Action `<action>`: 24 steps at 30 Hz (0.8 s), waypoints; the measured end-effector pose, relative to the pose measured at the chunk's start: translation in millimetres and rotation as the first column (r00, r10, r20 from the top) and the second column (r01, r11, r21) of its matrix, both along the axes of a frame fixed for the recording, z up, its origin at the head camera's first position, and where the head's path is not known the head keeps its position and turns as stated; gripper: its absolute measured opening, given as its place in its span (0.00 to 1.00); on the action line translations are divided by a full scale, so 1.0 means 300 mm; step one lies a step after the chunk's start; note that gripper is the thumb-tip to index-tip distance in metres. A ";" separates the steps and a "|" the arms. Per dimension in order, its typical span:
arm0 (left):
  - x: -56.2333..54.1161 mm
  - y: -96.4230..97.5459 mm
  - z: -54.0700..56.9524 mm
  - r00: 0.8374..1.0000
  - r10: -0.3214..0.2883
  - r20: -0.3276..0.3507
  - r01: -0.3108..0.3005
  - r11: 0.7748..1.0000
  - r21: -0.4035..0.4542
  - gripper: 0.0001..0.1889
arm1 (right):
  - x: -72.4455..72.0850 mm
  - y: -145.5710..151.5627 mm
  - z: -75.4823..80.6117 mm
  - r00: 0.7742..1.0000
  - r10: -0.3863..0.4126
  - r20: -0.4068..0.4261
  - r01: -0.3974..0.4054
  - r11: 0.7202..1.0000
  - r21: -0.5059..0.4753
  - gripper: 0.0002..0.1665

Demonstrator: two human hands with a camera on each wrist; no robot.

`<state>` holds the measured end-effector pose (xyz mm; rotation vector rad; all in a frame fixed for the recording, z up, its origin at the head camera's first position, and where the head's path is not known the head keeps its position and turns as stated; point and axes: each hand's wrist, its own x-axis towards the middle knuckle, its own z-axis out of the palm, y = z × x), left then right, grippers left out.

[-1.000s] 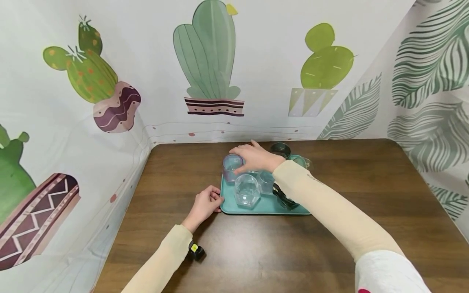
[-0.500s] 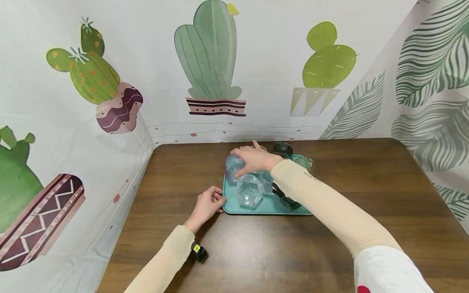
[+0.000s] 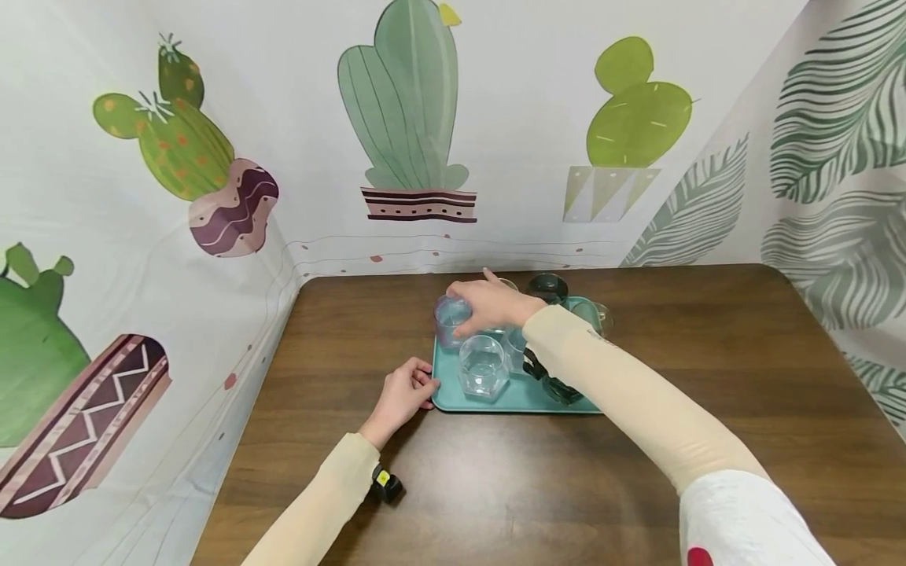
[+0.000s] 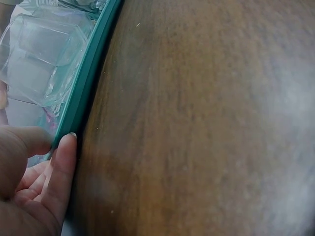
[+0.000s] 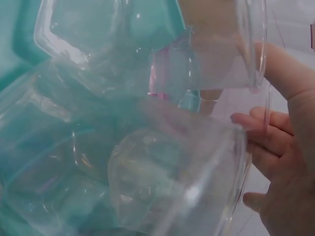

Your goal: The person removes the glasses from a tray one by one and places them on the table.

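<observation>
On the wooden table lies a teal tray [image 3: 453, 401] bearing several see-through cups. My left hand [image 3: 399, 393] pinches its left edge; in the left wrist view the thumb is over the tray rim [image 4: 91, 69] and a finger is against the outer side. My right hand [image 3: 488, 305] grips a purple-tinted clear cup [image 3: 446, 328] at the tray's back left corner, thumb in front and fingers behind. A clear cup with a hexagonal base [image 3: 484, 369] stands just in front. In the right wrist view, clear cups partly cover the gripped one.
A dark cup [image 3: 548, 288] stands at the back of the tray. A greenish cup with a handle [image 3: 591, 314] is at the right. Dark glassware [image 3: 561, 391] sits at the front right, partly under the right forearm. A cactus-print cloth [image 3: 524, 118] hangs behind the table.
The head view has drifted slightly, so the tray appears a little further right. Both hands stay at the same places on the tray and the purple-tinted cup.
</observation>
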<state>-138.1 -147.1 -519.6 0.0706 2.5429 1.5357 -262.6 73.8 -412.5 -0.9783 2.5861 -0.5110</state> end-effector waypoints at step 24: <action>0.001 0.004 -0.002 1.000 0.002 -0.022 -0.002 1.000 -0.012 0.10 | 0.031 0.021 0.122 0.999 -0.043 0.017 0.046 0.924 -0.379 0.46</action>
